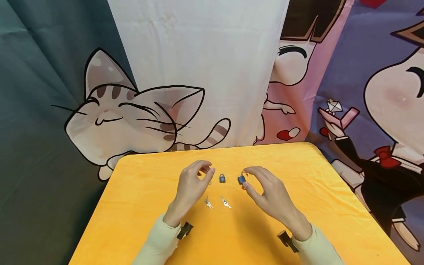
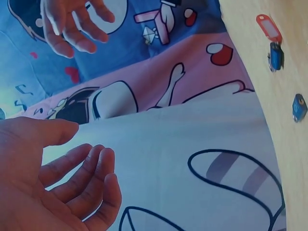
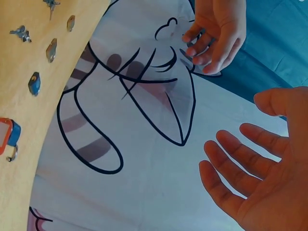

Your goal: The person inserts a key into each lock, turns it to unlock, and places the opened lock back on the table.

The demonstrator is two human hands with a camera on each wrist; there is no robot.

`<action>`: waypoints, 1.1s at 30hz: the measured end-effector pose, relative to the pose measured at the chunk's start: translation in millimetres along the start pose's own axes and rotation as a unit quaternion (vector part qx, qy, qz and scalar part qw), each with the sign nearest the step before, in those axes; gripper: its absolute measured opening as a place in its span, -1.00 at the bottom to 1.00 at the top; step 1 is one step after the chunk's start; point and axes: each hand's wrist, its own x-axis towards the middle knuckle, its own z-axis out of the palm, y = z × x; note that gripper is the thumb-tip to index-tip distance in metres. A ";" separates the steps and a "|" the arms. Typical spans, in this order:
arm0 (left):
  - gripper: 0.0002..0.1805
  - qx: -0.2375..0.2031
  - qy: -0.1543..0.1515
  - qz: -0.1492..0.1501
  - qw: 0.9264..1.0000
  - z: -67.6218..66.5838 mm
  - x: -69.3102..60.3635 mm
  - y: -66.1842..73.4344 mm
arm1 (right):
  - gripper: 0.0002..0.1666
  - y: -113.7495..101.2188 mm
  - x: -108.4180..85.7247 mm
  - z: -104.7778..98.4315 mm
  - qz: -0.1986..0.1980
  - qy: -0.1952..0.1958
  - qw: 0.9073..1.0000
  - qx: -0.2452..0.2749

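Note:
Both hands hover above the yellow table, holding nothing. My left hand [image 1: 192, 186] has loosely bent fingers, and behind it a padlock is mostly hidden in the head view. Fingers spread and relaxed, my right hand [image 1: 273, 191] is nearest to a blue padlock [image 1: 241, 179] whose shackle stands open. A red-framed tag [image 2: 269, 29] lies by that padlock. Between the hands sits a second blue padlock [image 1: 222, 179], its shackle closed. The right wrist view also shows a brass-coloured padlock [image 3: 51, 50] and a smaller one [image 3: 71, 23] in line with it.
Two small bunches of keys, one on the left [image 1: 208, 202] and one on the right [image 1: 225, 202], lie nearer the person than the padlocks. A yellow cloth covers the table [image 1: 132, 206]. Behind its far edge hangs a cartoon-printed curtain [image 1: 205, 55].

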 end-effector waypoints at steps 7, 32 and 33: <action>-0.86 0.015 0.012 0.004 1.000 -10.5 -12.6 -1.7 | -0.56 -2.1 8.4 9.8 -0.016 -0.011 1.000 0.003; -0.78 0.040 0.004 -0.014 0.999 -19.7 -31.7 -6.0 | -0.55 2.7 12.9 73.3 0.056 -0.182 0.980 -0.060; -0.78 0.039 0.004 -0.013 0.999 -19.7 -32.0 -6.1 | -0.56 3.8 12.3 76.1 0.058 -0.190 0.978 -0.061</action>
